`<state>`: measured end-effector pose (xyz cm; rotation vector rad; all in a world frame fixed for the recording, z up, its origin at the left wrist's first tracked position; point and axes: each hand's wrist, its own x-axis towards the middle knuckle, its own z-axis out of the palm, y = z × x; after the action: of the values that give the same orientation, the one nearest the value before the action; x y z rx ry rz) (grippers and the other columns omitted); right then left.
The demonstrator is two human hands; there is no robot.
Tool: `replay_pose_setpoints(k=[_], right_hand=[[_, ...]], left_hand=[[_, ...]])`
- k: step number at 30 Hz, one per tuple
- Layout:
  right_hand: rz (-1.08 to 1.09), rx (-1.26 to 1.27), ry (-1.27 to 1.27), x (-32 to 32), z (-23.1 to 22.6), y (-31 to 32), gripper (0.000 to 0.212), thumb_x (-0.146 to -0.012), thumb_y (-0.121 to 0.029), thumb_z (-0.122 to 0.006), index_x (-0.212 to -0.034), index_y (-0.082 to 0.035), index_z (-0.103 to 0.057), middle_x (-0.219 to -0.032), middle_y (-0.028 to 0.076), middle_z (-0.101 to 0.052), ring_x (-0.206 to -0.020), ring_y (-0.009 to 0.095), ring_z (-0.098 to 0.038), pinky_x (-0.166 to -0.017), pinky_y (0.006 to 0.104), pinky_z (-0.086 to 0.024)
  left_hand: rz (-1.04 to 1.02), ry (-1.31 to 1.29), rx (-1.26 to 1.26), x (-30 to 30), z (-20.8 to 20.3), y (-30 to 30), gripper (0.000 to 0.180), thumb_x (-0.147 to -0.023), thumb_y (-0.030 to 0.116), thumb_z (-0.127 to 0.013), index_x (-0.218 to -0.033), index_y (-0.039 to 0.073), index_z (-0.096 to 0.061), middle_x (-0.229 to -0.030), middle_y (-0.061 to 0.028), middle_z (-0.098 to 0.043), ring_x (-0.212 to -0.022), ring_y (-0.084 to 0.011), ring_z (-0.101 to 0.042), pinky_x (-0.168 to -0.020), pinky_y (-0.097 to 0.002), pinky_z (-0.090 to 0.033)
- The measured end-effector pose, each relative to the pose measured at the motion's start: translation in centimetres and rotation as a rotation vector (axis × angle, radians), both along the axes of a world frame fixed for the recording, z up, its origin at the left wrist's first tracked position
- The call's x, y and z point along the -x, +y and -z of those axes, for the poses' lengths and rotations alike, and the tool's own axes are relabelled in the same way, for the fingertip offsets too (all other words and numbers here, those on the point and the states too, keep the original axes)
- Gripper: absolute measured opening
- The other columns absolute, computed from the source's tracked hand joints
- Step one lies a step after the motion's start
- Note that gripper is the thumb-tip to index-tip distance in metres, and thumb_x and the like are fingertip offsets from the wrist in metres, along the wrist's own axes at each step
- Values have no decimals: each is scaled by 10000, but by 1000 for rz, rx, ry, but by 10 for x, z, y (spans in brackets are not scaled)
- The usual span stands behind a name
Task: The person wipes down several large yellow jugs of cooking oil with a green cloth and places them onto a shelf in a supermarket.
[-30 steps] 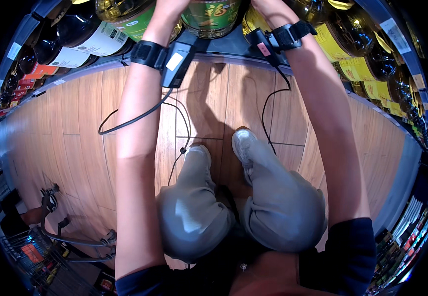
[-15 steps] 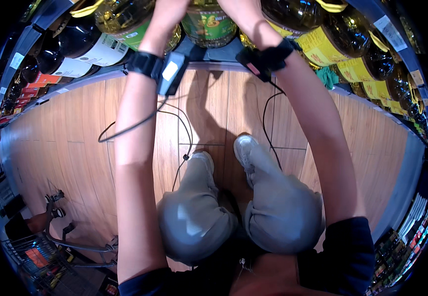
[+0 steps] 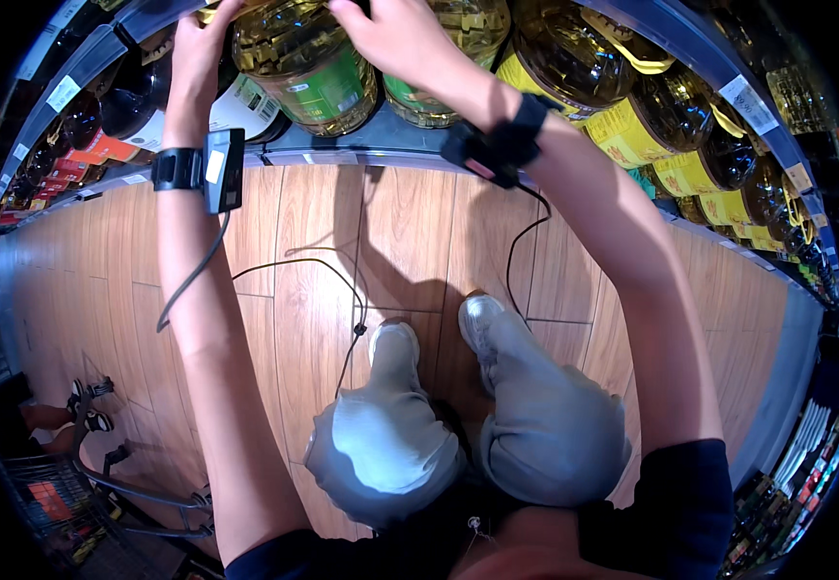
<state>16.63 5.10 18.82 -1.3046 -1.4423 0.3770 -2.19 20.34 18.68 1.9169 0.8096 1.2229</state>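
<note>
- There you were, hands apart: your left hand (image 3: 203,37) up by the left side of the green-labelled bottle (image 3: 308,77), your right hand (image 3: 395,34) across at its upper right!
- Were the fingers clamped on it? I couldn't tell; the top edge cut them off.
- Done, it seemed: the reach.
- Not done, apparently: any lifting clear, as the bottle's base sat at the shelf (image 3: 402,138), beside a second green-labelled one.

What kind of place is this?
It looks like a shop, probably a supermarket. Big see-through bottles stand side by side on a shelf, little white tags line the shelf edges, and there seems to be a shopping cart at the lower left.
</note>
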Motion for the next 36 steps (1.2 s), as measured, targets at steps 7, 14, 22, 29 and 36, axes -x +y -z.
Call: replay_pose_setpoints(k=[7, 14, 22, 29, 36], right_hand=[[-280, -426, 10, -19, 30, 147, 304, -908, -214, -488, -1033, 47, -584, -918, 171, -638, -802, 271, -596, -743, 350, -482], [-449, 262, 26, 25, -1, 86, 334, -891, -298, -529, -1026, -4, -613, -886, 109, -651, -794, 176, -608, -709, 280, -485], [-81, -21, -66, 25, -17, 23, 339, -821, -290, -593, -1098, -96, -558, -904, 141, -652, -847, 296, -635, -728, 375, -500], [-37, -77, 26, 28, -10, 18, 331, -818, -297, -601, -1063, -78, -560, -886, 156, -647, -837, 331, -625, -720, 405, -497], [12, -195, 2, 25, -6, 8, 318, -806, -285, -613, -1051, -88, -564, -917, 158, -635, -851, 342, -607, -738, 422, -487]], left_hand=[[-232, 593, -818, -4, 42, 51, 409, -768, -65, -467, -1177, -51, -467, -1184, -129, -523, -1077, -232, -513, -945, -288, -354], [15, -339, 146, -6, 19, -40, 537, -726, -143, -361, -1254, -48, -368, -1287, -163, -445, -1244, -229, -411, -1019, -296, -317], [47, -314, 165, -18, 17, -81, 559, -707, -142, -373, -1254, -27, -387, -1309, -185, -425, -1271, -211, -384, -992, -265, -327], [57, -298, 143, -22, 17, -87, 565, -715, -144, -387, -1261, 3, -391, -1307, -165, -435, -1239, -199, -403, -982, -263, -323], [29, -285, 127, -26, 19, -91, 571, -712, -142, -398, -1263, 9, -397, -1310, -160, -437, -1238, -188, -403, -986, -264, -321]])
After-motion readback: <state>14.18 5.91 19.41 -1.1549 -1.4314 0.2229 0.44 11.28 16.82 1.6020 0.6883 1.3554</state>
